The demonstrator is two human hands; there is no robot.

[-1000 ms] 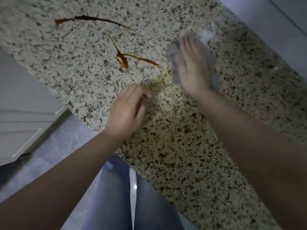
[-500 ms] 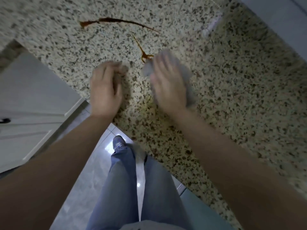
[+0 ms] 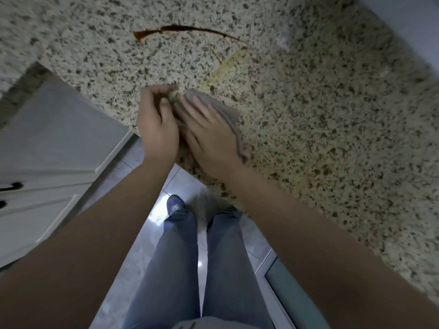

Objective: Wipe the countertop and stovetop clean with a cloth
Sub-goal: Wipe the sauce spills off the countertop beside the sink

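Your right hand [image 3: 209,131] presses the cloth [image 3: 228,115] flat at the table [image 3: 332,138] edge, left hand [image 3: 158,124] pinching its corner; the brown streak [image 3: 185,30] and yellow smear [image 3: 228,65] remain.

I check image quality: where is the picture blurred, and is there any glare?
Head view: motion blur softens the countertop toward the right and top edges; the cloth and both hands are fairly sharp; glare spots shine on the floor tiles; wide-angle distortion bends the counter edge.

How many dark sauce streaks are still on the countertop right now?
2: a long curved streak at the far side, and a short thin streak just nearer, beside a yellowish smear. More may hide under the cloth.
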